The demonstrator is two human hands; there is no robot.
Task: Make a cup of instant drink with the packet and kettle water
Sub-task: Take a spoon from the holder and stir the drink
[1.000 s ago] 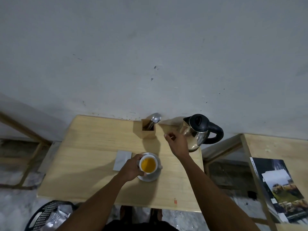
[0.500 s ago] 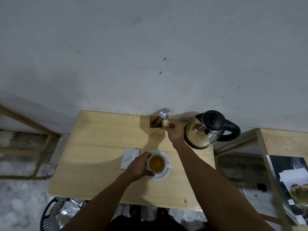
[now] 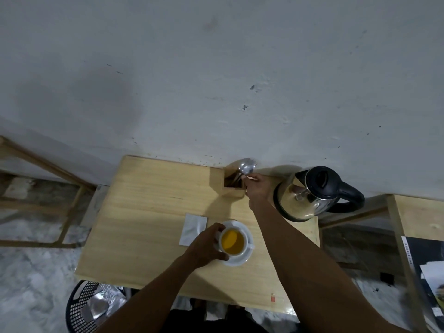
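Left hand wrapped around white cup of amber drink, cup on saucer mid-table. Packet flat just left of cup. Beyond cup: wooden holder with spoon. Right hand at holder's rim, fingers pinched near spoon handle; contact unclear. Kettle beyond-right of cup.

A black mesh basket with crumpled foil sits on the marble floor below the table's near-left corner; a magazine lies on a second wooden table at right
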